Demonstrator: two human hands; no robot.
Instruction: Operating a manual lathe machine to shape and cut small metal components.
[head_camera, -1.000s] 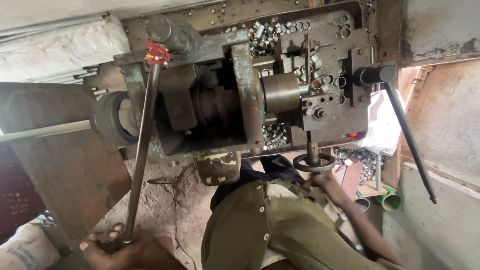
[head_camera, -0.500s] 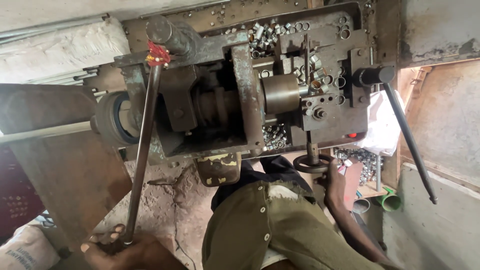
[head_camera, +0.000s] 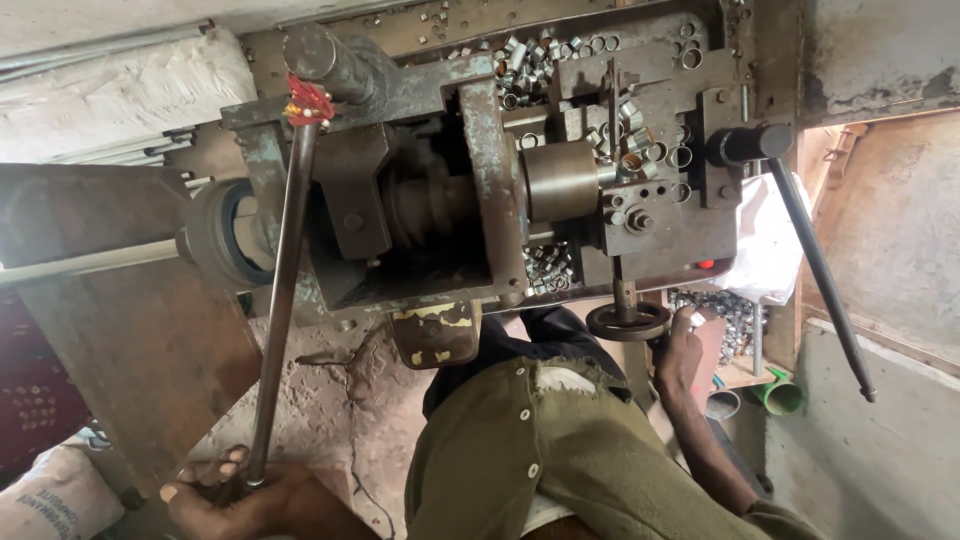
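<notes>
At the lathe's front, the right hand (head_camera: 678, 350) has risen to grip the small handwheel (head_camera: 627, 322); the left hand (head_camera: 235, 492) still clasps the long lever (head_camera: 282, 300), so feeding seems under way.

The left hand (head_camera: 235, 490) grips the lower end of a long steel lever (head_camera: 283, 300), which rises to a red-tagged pivot (head_camera: 308, 100) on the rusty lathe (head_camera: 480, 170). The right hand (head_camera: 680, 350) touches the rim of a small handwheel (head_camera: 628, 322). Loose metal rings (head_camera: 550, 268) lie beneath the chuck (head_camera: 560, 180).
</notes>
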